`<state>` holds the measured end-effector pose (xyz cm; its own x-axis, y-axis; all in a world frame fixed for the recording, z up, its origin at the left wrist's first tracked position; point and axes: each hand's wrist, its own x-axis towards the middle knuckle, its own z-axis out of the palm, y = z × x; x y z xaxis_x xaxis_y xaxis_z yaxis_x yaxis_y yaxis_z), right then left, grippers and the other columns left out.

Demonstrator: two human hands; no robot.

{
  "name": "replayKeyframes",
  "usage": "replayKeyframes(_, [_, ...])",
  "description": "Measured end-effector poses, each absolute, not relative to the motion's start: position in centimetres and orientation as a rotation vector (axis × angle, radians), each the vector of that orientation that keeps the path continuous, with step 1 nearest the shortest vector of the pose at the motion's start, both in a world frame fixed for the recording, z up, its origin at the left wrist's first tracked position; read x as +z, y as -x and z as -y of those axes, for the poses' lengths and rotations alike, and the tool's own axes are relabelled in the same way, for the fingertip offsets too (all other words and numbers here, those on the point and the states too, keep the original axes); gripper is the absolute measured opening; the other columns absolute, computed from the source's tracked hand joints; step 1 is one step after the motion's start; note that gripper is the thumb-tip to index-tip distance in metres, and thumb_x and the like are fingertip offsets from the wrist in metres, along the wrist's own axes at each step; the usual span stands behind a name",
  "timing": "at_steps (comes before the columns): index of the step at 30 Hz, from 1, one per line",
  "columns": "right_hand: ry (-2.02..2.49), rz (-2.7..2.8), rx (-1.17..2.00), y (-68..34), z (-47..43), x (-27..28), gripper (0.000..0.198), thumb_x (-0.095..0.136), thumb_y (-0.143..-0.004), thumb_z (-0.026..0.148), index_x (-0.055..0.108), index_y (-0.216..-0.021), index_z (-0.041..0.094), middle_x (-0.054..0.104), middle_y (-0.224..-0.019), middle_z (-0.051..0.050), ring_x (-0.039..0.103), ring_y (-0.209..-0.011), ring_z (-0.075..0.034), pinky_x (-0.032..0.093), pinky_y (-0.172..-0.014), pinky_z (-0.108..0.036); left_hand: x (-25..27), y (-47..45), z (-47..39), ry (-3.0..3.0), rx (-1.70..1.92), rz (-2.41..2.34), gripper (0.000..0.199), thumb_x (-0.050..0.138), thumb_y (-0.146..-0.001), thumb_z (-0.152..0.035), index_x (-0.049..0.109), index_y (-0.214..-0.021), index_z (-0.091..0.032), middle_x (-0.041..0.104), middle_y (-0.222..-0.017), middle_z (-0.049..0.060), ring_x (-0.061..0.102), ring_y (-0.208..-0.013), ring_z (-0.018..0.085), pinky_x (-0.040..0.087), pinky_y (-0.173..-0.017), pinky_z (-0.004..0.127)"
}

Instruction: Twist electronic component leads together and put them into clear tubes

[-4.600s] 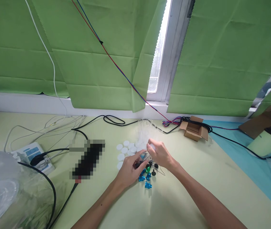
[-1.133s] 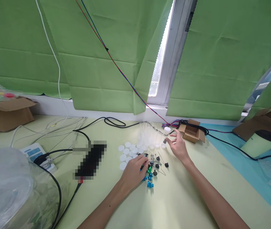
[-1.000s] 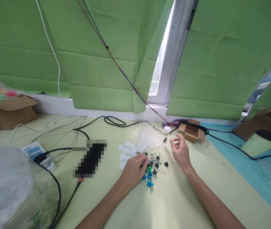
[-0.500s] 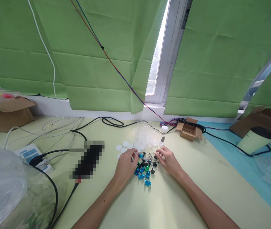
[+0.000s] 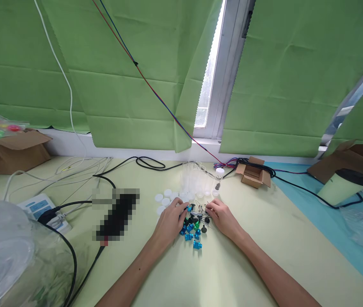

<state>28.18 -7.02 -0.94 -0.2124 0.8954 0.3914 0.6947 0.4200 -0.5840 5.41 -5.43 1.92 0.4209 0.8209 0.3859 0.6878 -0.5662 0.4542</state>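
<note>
2 forearms (image 5: 141, 268) are angled inward over the smooth bench (image 5: 211, 281). The left hand (image 5: 170, 216) is held palm-down, fingers curled beside shiny blue pieces (image 5: 197, 245); whether anything is pinched cannot be told. Thin metal rods (image 5: 196, 213) and rounded black knobs (image 5: 204, 229) are heaped between. The right hand (image 5: 224, 216) is lowered to the rods, fingers bent close together, their grip unclear.
</note>
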Motion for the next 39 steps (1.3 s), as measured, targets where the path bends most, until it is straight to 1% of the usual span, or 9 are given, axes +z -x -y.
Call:
replayKeyframes(2, [1.343,1.984,0.369,-28.1,7.0,-0.9,0.025,0.043,-0.100,0.030,0.065,-0.093,0.021,0.058,-0.093,-0.008,0.059,-0.076,-0.020,0.052,-0.070,-0.034,1.8,-5.4,5.5,-2.501,0.830,-1.306,0.034,0.039,-0.097,-0.024,0.067,-0.115,-0.027,0.063,-0.110,0.007,0.064,-0.073,0.017,0.043,-0.058,0.025])
replayKeyframes(6, [1.347,1.992,0.361,-28.0,7.1,-0.9,0.025,0.043,-0.100,0.031,0.065,-0.092,0.021,0.058,-0.092,-0.008,0.058,-0.076,-0.020,0.052,-0.070,-0.035,1.6,-5.5,5.6,-2.582,0.788,-1.308,0.033,0.039,-0.097,-0.023,0.066,-0.114,-0.030,0.062,-0.121,0.005,0.065,-0.079,0.019,0.039,-0.055,0.024])
replayKeyframes(8, [1.351,1.992,0.361,-28.0,7.1,-0.9,0.025,0.043,-0.100,0.031,0.064,-0.092,0.021,0.057,-0.092,-0.007,0.058,-0.075,-0.020,0.052,-0.070,-0.034,1.6,-5.5,5.7,-2.607,0.752,-1.316,0.033,0.038,-0.097,-0.021,0.066,-0.112,-0.030,0.064,-0.118,0.005,0.066,-0.078,0.019,0.037,-0.054,0.025])
replayKeyframes(12, [1.347,1.987,0.369,-28.0,7.2,-0.9,0.025,0.042,-0.100,0.031,0.063,-0.091,0.021,0.056,-0.091,-0.007,0.057,-0.075,-0.019,0.051,-0.070,-0.034,2.1,-5.7,5.9,-2.604,0.706,-1.319,0.032,0.038,-0.096,-0.017,0.068,-0.103,-0.026,0.068,-0.103,0.007,0.066,-0.076,0.020,0.036,-0.056,0.025])
replayKeyframes(16, [1.349,1.971,0.394,-27.9,7.3,-0.9,0.023,0.043,-0.099,0.030,0.062,-0.090,0.021,0.055,-0.089,-0.006,0.057,-0.075,-0.019,0.051,-0.069,-0.034,2.9,-5.9,6.2,-2.567,0.601,-1.371,0.029,0.039,-0.098,-0.020,0.068,-0.096,-0.024,0.068,-0.096,0.007,0.066,-0.082,0.021,0.038,-0.061,0.026])
replayKeyframes(22, [1.345,1.958,0.407,-28.0,7.2,-1.1,0.021,0.045,-0.099,0.028,0.061,-0.088,0.021,0.055,-0.088,-0.005,0.056,-0.073,-0.018,0.050,-0.069,-0.033,3.1,-5.9,6.0,-2.567,0.546,-1.369,0.025,0.041,-0.098,-0.021,0.066,-0.094,-0.022,0.067,-0.093,0.007,0.064,-0.086,0.021,0.039,-0.067,0.026])
replayKeyframes(29, [1.358,1.962,0.400,-27.9,7.2,-1.0,0.019,0.046,-0.098,0.027,0.061,-0.088,0.021,0.055,-0.088,-0.005,0.056,-0.074,-0.019,0.050,-0.068,-0.033,2.5,-6.4,5.4,-2.574,0.577,-1.343,0.026,0.040,-0.098,-0.021,0.065,-0.091,-0.022,0.067,-0.091,0.007,0.063,-0.081,0.020,0.036,-0.064,0.026])
replayKeyframes(35, [1.368,1.957,0.402,-27.7,7.3,-0.8,0.018,0.047,-0.097,0.027,0.061,-0.087,0.021,0.055,-0.088,-0.005,0.056,-0.074,-0.019,0.050,-0.069,-0.033,2.4,-6.8,4.9,-2.553,0.560,-1.338,0.027,0.043,-0.095,-0.018,0.067,-0.081,-0.021,0.067,-0.083,0.006,0.063,-0.075,0.020,0.033,-0.060,0.027])
replayKeyframes(39, [1.364,1.957,0.401,-27.8,7.3,-0.9,0.018,0.047,-0.098,0.027,0.061,-0.087,0.021,0.055,-0.088,-0.005,0.057,-0.075,-0.019,0.050,-0.070,-0.033,2.4,-6.8,4.9,-2.573,0.543,-1.338,0.025,0.046,-0.094,-0.015,0.068,-0.084,-0.021,0.068,-0.087,0.006,0.064,-0.076,0.020,0.031,-0.059,0.026])
